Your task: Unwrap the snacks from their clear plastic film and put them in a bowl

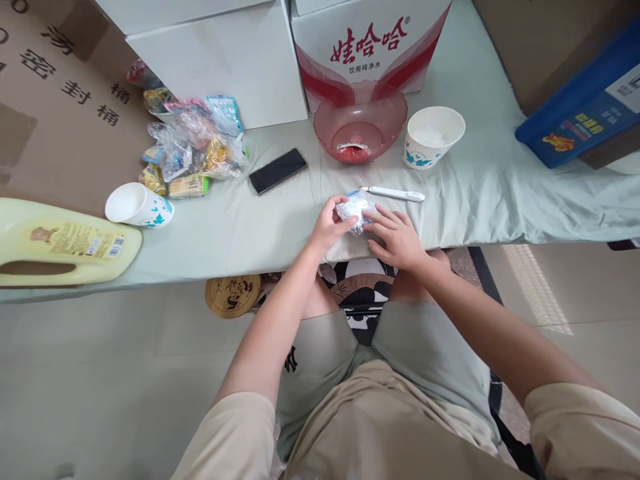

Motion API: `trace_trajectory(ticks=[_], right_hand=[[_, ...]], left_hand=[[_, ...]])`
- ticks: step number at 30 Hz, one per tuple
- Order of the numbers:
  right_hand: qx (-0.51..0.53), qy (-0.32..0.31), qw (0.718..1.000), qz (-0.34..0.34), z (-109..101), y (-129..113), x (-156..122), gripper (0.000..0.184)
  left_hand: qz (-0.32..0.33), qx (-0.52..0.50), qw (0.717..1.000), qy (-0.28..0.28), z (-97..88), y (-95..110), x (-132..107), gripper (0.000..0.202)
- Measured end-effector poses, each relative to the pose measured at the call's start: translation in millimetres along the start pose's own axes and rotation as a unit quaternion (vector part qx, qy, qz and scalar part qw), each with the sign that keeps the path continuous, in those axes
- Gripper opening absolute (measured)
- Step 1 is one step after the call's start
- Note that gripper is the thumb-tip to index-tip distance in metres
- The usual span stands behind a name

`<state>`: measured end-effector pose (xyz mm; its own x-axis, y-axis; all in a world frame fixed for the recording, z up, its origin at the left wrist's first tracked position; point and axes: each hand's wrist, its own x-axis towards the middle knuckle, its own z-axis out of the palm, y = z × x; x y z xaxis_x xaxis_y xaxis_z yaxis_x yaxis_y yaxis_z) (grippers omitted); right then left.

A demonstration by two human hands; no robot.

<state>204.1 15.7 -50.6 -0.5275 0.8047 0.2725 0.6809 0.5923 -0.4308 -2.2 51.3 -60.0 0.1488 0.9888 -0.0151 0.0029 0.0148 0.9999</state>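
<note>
A crumpled, shiny piece of clear plastic wrap point(356, 211) lies at the front edge of the cloth-covered surface, between my hands. My left hand point(330, 228) grips it from the left, thumb in front and fingers behind. On the other side, my right hand point(397, 239) has its fingers apart, with the fingertips against the wrap's right side. Just behind the wrap rests a white utility knife point(395, 193). Whether anything is inside the wrap, I cannot tell.
Behind stand a pink bowl point(333, 127) with a red packet inside and a paper cup point(423, 157). Leftward are a phone point(279, 171), a pile of wrapped packets point(200, 143), a tipped paper cup point(155, 208) and a yellow jug point(117, 257). Cartons point(370, 53) line the back.
</note>
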Motion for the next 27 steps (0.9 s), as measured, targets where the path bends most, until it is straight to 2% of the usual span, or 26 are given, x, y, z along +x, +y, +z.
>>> trace_trajectory(ticks=[2,4,7,9,10,12,15,18,22,27], right_hand=[[0.016,-0.009,1.0,0.006,-1,0,2,0.026],[0.05,0.012,0.998,0.02,-3,3,6,0.024],[0.076,0.104,0.988,0.084,-9,20,14,0.025],[0.035,0.159,0.975,0.153,-15,36,19,0.028],[0.005,0.166,0.969,0.181,-17,44,21,0.032],[-0.041,0.136,0.967,0.21,-22,59,22,0.037],[-0.079,0.094,0.968,0.218,-28,70,15,0.031],[-0.073,0.104,0.961,0.244,-39,64,1,0.032],[0.021,0.111,0.949,0.295,-51,37,-21,0.037],[0.108,0.091,0.961,0.236,-42,3,-34,0.038]], left_hand=[[0.029,0.06,0.998,-0.006,0.7,-2,-2,0.058],[0.049,0.127,0.991,0.002,1.6,-4,-3,0.06],[0.073,0.204,0.976,0.017,2.5,-6,-5,0.059],[0.092,0.232,0.968,0.018,3.2,-7,-5,0.06],[0.1,0.24,0.965,0.018,3.8,-8,-6,0.062],[0.112,0.252,0.961,0.021,5.4,-8,-7,0.067],[0.12,0.269,0.955,0.034,9.1,-8,-8,0.073],[0.128,0.299,0.944,0.054,14.3,-7,-9,0.075],[0.147,0.338,0.925,0.093,20.7,-11,-9,0.075],[0.143,0.345,0.921,0.113,22.6,-18,-8,0.077]])
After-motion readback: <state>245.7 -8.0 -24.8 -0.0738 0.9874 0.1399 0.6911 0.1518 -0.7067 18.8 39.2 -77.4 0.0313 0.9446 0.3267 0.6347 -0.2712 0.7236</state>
